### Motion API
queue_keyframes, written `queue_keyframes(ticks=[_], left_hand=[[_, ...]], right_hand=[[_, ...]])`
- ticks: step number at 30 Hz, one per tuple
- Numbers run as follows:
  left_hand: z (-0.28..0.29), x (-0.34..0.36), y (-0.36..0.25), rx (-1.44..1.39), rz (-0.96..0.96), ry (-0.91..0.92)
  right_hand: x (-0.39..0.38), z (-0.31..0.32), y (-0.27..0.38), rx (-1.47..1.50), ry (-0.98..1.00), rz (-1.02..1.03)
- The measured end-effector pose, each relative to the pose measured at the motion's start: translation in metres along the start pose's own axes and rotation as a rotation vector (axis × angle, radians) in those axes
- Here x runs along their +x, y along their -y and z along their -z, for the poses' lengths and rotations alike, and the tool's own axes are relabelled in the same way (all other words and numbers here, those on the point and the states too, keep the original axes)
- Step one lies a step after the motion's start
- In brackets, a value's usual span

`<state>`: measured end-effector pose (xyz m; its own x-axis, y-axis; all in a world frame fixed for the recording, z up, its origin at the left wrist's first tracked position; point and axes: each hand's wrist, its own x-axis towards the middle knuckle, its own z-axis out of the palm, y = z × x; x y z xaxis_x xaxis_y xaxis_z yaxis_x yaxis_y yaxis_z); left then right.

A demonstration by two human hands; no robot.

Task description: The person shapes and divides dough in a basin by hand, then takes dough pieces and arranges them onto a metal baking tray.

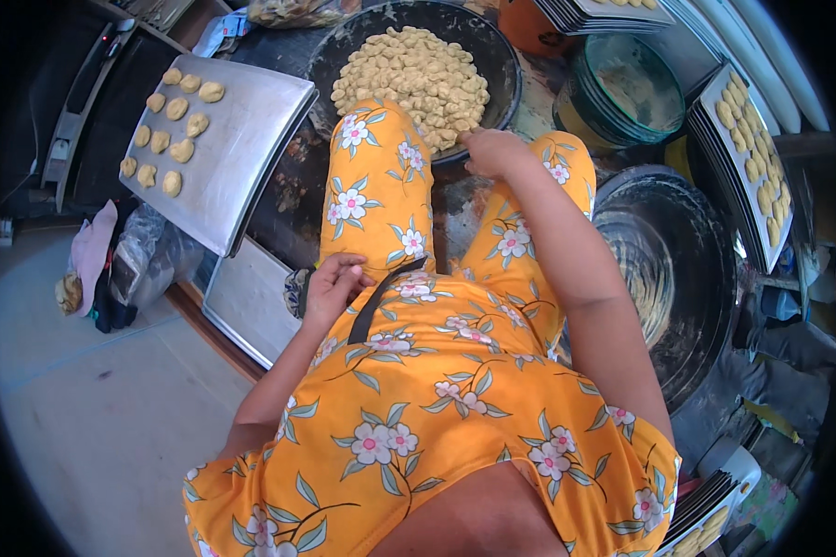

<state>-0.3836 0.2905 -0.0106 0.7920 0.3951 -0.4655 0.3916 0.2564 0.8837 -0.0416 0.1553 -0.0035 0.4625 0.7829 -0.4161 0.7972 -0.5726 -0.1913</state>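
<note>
A wide black basin [505,56] stands in front of my knees, heaped with small pieces of yellowish dough [409,79]. My right hand [494,154] reaches over my right knee to the basin's near right rim, its fingers bent against the rim and partly hidden by the hand. My left hand [333,286] rests at my left thigh with its fingers loosely curled, and I see nothing in it. To the left, a metal baking tray [251,102] on top of a stack bears several dough balls [177,110], spaced apart.
A second black basin [715,278], streaked with pale residue, sits by my right leg. Beyond it are nested green buckets [622,88] and a stack of dough-covered trays [773,223]. A bare tray [241,297] lies low on the left. Plastic bags [153,255] sit beside the tiled floor [102,399].
</note>
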Motion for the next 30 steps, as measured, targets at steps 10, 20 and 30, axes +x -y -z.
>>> queue_keyframes(ticks=[10, 20, 30], left_hand=[[-0.106, -0.036, -0.192, -0.028, -0.872, 1.658], [-0.118, -0.033, -0.211, 0.438, -0.938, 1.678], [-0.127, -0.069, -0.223, -0.056, -0.719, 1.178]], right_hand=[[0.02, -0.025, -0.029, 0.077, 0.029, -0.01], [0.025, -0.026, -0.031, 0.188, 0.03, -0.002], [0.021, -0.02, -0.03, 0.261, 0.087, -0.04]])
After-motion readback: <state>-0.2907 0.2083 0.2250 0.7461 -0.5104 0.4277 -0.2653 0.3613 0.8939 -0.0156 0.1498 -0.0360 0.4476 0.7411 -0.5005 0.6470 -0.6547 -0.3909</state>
